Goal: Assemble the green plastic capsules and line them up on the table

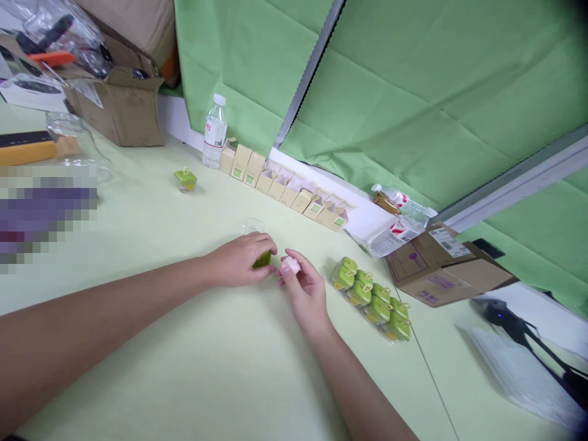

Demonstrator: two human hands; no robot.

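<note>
My left hand [243, 260] is closed around a green lid [262, 260], its fingers bent over the top and near side. Just right of it, my right hand [307, 288] pinches a small whitish-pink piece [291, 265] between thumb and fingers; its exact kind is too small to make out. Behind my left hand stands a clear plastic cup [253, 226], partly hidden by that hand. To the right of my right hand sits a group of several clear little containers with green lids and loops [378, 306]. One more green-lidded container [185, 179] stands alone at the back left.
Several small beige cartons [280, 187] line the back edge, with a water bottle [214, 131] at their left end. Bottles on their side [399, 236] and a cardboard box [441, 263] lie back right. A clear jar [78, 144] and an open carton [124, 110] are at left.
</note>
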